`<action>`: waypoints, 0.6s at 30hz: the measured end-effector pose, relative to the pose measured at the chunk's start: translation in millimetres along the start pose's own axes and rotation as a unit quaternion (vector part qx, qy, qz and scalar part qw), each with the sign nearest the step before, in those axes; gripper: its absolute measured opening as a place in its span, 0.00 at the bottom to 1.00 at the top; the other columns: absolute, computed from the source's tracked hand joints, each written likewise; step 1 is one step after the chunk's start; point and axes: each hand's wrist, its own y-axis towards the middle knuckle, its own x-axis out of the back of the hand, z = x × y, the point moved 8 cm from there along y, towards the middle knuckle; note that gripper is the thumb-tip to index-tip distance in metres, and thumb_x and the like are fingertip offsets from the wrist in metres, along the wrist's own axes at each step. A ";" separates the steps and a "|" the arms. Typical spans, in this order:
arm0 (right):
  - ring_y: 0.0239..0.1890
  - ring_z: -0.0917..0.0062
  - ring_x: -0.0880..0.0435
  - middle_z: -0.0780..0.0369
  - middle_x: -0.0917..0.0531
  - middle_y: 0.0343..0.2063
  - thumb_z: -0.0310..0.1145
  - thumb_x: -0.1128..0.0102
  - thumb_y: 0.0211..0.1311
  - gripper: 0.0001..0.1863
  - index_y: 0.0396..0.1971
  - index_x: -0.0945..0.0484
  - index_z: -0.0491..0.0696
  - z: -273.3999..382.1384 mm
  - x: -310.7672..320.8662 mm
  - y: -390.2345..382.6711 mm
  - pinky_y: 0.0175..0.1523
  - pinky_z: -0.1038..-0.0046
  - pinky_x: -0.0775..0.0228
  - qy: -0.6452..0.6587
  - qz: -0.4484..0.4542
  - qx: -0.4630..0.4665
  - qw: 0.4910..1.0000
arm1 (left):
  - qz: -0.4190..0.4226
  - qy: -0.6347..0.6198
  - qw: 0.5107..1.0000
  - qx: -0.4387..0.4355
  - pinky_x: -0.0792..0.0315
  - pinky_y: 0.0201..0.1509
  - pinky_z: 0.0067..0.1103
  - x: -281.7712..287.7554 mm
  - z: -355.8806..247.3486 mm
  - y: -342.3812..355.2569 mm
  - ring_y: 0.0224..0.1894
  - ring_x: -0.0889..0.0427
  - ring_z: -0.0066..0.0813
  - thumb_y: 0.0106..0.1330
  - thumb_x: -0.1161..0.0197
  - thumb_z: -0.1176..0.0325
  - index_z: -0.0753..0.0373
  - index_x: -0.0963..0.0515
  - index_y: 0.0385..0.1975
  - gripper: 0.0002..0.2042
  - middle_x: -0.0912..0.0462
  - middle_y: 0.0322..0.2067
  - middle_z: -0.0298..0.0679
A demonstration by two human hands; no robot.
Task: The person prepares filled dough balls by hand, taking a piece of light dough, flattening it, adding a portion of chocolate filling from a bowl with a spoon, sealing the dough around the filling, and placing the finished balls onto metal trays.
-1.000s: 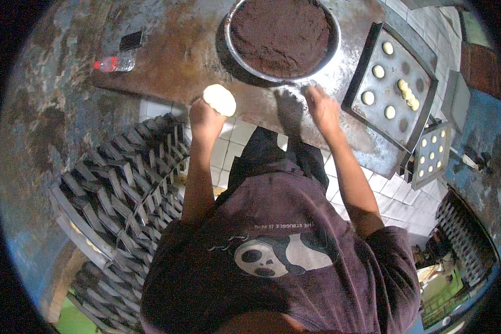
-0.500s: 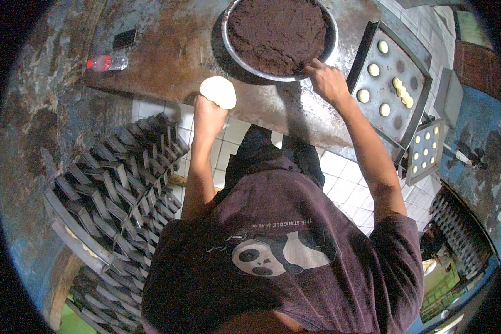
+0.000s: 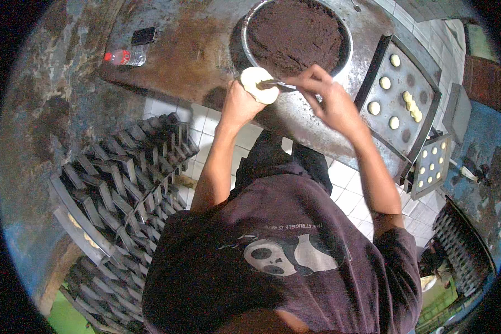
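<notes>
My left hand [image 3: 241, 108] is closed around a flattened round of pale dough [image 3: 250, 77], held up above the table's near edge. In my right hand [image 3: 335, 104] is a slim metal utensil [image 3: 284, 86], gripped between thumb and fingers. Its tip carries a dark brown lump of filling [image 3: 268, 84] and rests against the dough; whether it is a spoon or a spatula I cannot tell. Just beyond both hands stands a round metal bowl [image 3: 245, 44], holding a large mass of dark brown filling [image 3: 295, 36].
On the table's right lies a baking tray [image 3: 385, 98] with several dough balls and a twisted dough strip. A smaller tray [image 3: 443, 161] of dough balls sits beyond it. A phone [image 3: 144, 36] and red-capped bottle [image 3: 133, 58] lie at far left. Metal racks [image 3: 122, 172] stand at my left.
My right hand has come from the bowl's rim to the dough, bringing filling on the utensil. My left hand now holds the dough nearer the bowl. The whole view has shifted slightly.
</notes>
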 end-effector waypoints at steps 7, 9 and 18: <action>0.46 0.57 0.18 0.55 0.20 0.44 0.16 0.40 0.51 0.32 0.58 0.17 0.56 9.1 -30.0 -40.0 0.51 0.59 0.23 -0.102 -0.157 0.024 0.982 | -0.025 -0.038 0.999 -0.024 0.19 0.50 0.28 -4.7 2.8 2.8 0.43 0.11 0.30 0.56 0.21 0.67 0.65 0.15 0.43 0.16 0.09 0.40 0.40; 0.47 0.55 0.17 0.54 0.20 0.44 0.17 0.40 0.54 0.29 0.58 0.17 0.54 -15.3 -41.6 -57.9 0.52 0.59 0.23 -0.055 -0.179 -0.007 0.982 | 0.005 -0.105 0.994 0.006 0.20 0.51 0.27 -15.6 11.1 1.9 0.43 0.12 0.30 0.59 0.22 0.66 0.65 0.15 0.42 0.15 0.10 0.40 0.39; 0.53 0.49 0.18 0.46 0.18 0.48 0.36 0.30 0.63 0.20 0.51 0.18 0.42 -193.7 -100.6 -157.0 0.61 0.58 0.25 -0.063 -0.053 -0.234 0.969 | 0.113 -0.041 0.993 0.019 0.20 0.48 0.27 -45.5 -4.9 0.9 0.41 0.13 0.27 0.60 0.19 0.59 0.65 0.16 0.40 0.18 0.11 0.38 0.39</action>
